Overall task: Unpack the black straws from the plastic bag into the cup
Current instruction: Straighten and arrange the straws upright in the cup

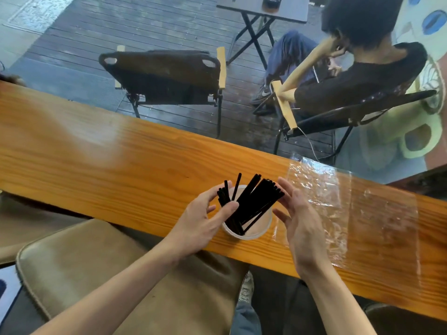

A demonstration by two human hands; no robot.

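Observation:
A white cup [258, 232] stands near the front edge of the wooden counter [96, 160]. Several black straws [254, 201] lean in it, fanned out to the upper left and upper right. My left hand [203, 221] is at the cup's left side, thumb and fingers touching the left group of straws. My right hand [297, 218] hovers at the cup's right side, fingers spread, fingertips close to the tops of the right group of straws. A clear plastic bag [350, 209] lies flat on the counter to the right, with no straws visible in it.
A tan cushioned stool [121, 274] sits below the counter's front edge. Beyond the glass, a dark folding chair [167, 73] faces away, and a person in a dark shirt [350, 83] sits in another chair. A small folding table [263, 8] stands farther back.

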